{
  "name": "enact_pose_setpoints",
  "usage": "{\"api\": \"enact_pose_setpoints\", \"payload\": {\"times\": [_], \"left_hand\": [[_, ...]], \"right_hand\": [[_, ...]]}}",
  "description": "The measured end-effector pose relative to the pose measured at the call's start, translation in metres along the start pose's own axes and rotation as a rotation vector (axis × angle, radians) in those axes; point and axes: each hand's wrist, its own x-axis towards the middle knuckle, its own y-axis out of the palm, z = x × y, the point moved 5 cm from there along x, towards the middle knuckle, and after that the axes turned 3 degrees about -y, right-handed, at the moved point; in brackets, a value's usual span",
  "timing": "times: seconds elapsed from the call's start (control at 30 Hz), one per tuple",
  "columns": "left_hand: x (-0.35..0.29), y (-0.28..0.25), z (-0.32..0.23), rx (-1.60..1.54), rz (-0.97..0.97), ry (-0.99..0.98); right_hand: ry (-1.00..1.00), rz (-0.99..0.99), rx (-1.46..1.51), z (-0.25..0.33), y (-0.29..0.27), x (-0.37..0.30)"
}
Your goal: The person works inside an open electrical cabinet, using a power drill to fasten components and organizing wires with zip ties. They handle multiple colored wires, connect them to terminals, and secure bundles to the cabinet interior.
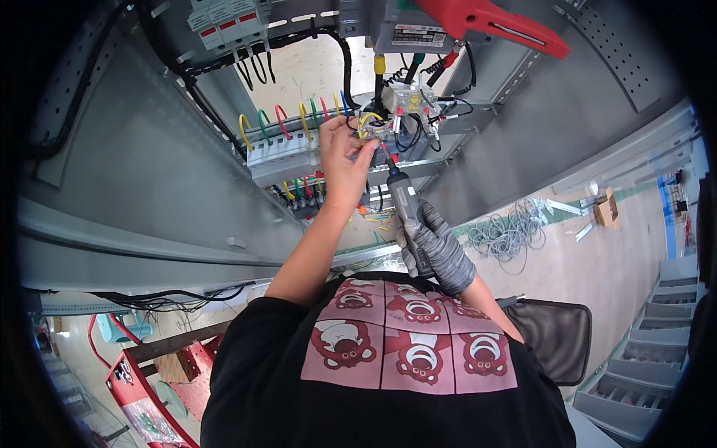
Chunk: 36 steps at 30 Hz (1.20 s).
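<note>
While the left hand [346,153] curls at a yellow wire [364,125] left of the transparent housing [407,98], grip indiscernible, the gloved right hand [442,250] clasps an electric screwdriver [405,201] below that housing.

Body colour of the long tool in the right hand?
Mostly dark grey. The handheld tool shows best in the head view, the only one here.

pale flr [627,257] w/ cardbd box [610,211], grey bins [624,408] rt, red cart [121,388] lower lt
</note>
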Motion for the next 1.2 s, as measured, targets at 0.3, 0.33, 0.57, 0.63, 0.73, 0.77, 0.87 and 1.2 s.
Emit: {"api": "enact_pose_setpoints", "payload": {"times": [0.3,0.33,0.57,0.63,0.73,0.77,0.87,1.2], "left_hand": [[-0.001,-0.002,-0.006,0.085,0.033,0.022],[0.000,-0.001,-0.006,0.083,0.028,0.024],[0.000,-0.002,-0.007,0.097,0.024,0.032],[0.001,-0.002,-0.008,0.097,0.022,0.029],[0.001,-0.001,-0.009,0.079,0.018,0.028],[0.001,0.000,-0.009,0.065,0.016,0.028],[0.001,-0.001,-0.008,0.046,0.014,0.026],[0.001,0.000,-0.008,0.037,0.008,0.031]], "right_hand": [[0.022,0.027,0.053,0.003,0.010,-0.002],[0.026,0.021,0.063,0.002,0.010,-0.002],[0.016,0.030,0.055,0.004,0.011,-0.001],[0.021,0.030,0.068,0.003,0.010,-0.002],[0.020,0.024,0.069,0.001,0.010,-0.001],[0.019,0.021,0.066,0.001,0.010,-0.001],[0.028,0.017,0.045,0.002,0.011,-0.001],[0.078,0.097,0.251,0.002,0.019,-0.004]]}}
